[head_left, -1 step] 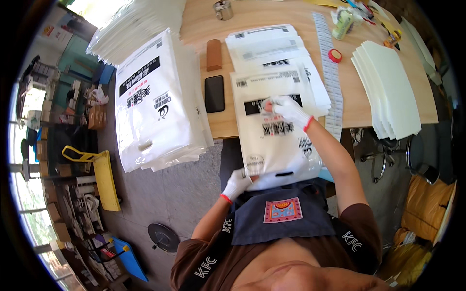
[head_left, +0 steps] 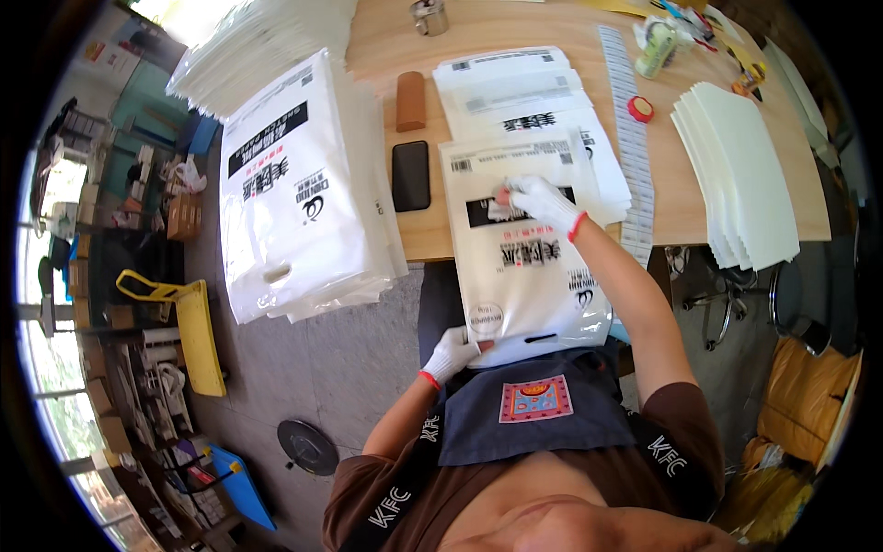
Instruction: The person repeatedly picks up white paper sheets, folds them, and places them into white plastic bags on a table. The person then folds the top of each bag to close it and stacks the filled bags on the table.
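A white printed plastic bag [head_left: 543,290] with a black band and a cut-out handle slot lies in front of me. It looks filled flat, and its near end reaches past the table edge to my apron. My left hand [head_left: 452,355], in a white glove with bare fingertips, grips the bag's near left corner, thumb on top. Across the black band rests my right hand [head_left: 544,204], gloved the same way. Its fingers are closed around a small whitish crumpled thing that I cannot make out. Beneath and beyond the bag, similar printed bags [head_left: 501,90] lie overlapped.
Left stands a thick stack of filled bags [head_left: 299,212], overhanging the table. Between lie a black phone [head_left: 410,177] and a brown block [head_left: 410,101]. To the right are a long ruler-like strip [head_left: 627,138], a red round lid [head_left: 640,109] and fanned white sheets [head_left: 736,175]. A metal cup [head_left: 429,17] stands behind.
My right hand has shifted slightly left over the bag's black band. The bag's near end sits a little lower. My left hand keeps its grip on the corner.
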